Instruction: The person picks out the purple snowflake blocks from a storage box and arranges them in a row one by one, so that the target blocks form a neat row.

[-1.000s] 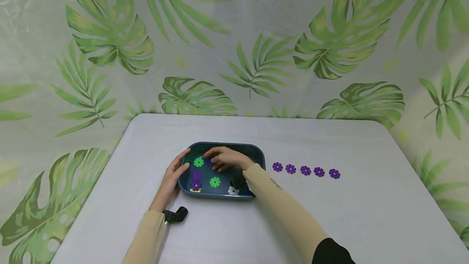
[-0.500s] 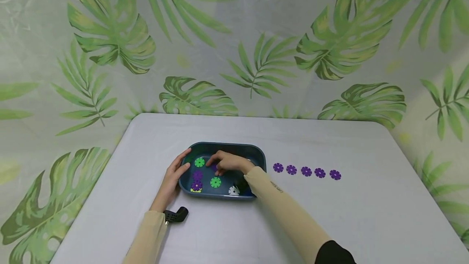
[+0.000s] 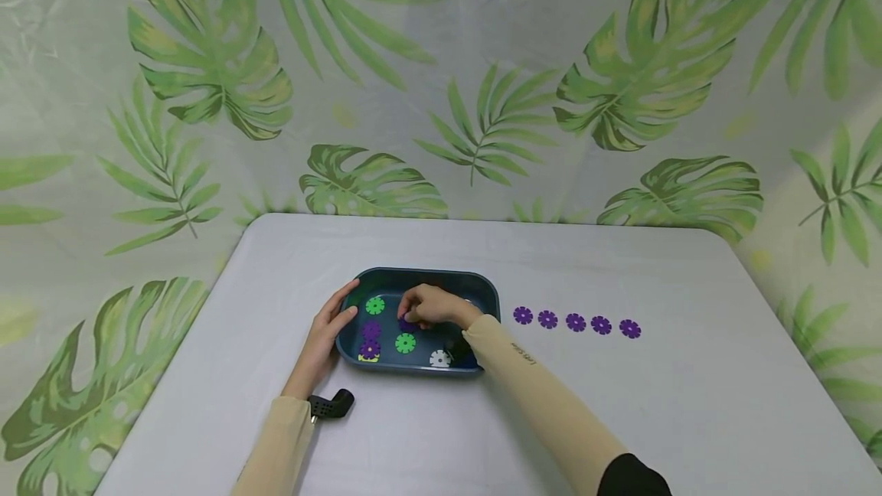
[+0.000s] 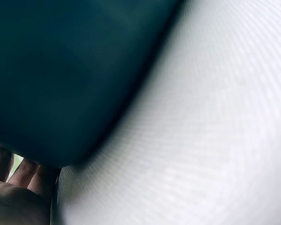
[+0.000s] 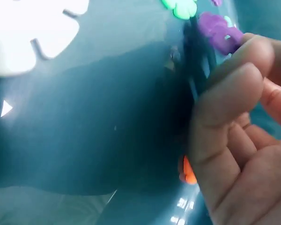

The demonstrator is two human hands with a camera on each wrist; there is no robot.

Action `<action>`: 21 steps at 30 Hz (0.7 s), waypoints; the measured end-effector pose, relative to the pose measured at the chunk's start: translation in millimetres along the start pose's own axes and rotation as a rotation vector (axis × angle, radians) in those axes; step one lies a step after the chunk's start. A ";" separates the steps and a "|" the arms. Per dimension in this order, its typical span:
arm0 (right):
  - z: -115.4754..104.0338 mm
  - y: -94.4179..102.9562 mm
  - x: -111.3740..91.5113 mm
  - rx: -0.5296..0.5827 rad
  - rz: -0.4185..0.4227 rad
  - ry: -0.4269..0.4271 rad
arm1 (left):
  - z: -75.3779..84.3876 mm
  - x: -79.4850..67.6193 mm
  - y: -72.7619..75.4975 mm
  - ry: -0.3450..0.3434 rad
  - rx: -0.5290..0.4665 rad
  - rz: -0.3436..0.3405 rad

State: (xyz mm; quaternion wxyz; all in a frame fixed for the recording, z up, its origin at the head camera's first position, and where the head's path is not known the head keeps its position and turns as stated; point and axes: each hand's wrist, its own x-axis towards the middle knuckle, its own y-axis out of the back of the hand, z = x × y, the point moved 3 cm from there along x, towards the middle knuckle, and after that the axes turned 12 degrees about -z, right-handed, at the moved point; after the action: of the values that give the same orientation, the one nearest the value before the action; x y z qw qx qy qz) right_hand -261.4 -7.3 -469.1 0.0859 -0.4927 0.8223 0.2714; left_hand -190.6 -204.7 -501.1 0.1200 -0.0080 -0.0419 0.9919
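Observation:
My left hand [image 3: 321, 337] holds the left end of a dark teal tray [image 3: 441, 275], thumb at the rim; in the left wrist view its fingers [image 4: 23, 173] lie against the tray's outer side. Inside the tray, my right hand [image 3: 439, 305] pinches a purple snowflake disc [image 3: 408, 324] between thumb and fingertips, partly covered by them. Green discs [image 3: 405, 343] lie beside and left of it. Two more purple discs [image 3: 370, 329] are at the tray's left, the nearer over a yellow one [image 3: 368, 359]. A white disc [image 3: 439, 359] sits near the front wall.
Several purple discs [image 3: 575, 322] form a row on the white table [image 3: 620, 404] right of the tray. In the right wrist view, an orange piece [image 5: 189, 171] shows beside the fingers. Behind the table hangs a leaf-patterned cloth [image 3: 482, 37].
My right hand has drawn slightly right and nearer within the tray, its fingers closing from spread to a pinch on the purple disc. The left hand stays on the tray.

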 end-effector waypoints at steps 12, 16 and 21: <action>-6.6 29.9 -39.0 0.100 0.033 0.200 | 1.7 -1.3 -1.7 0.002 0.010 0.006; -0.8 45.2 -60.8 0.135 0.075 0.223 | 1.9 -1.7 -1.7 0.004 0.018 0.011; 18.8 63.6 -94.8 0.186 0.148 0.206 | 1.8 -1.8 -1.0 0.004 0.021 0.008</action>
State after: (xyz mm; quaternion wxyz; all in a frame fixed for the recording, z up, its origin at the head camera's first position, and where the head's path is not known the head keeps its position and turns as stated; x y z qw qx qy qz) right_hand -270.9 98.4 -423.1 0.0261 -0.4457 0.8825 0.1479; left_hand -188.7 -204.2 -499.3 0.1162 -0.0088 -0.0310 0.9927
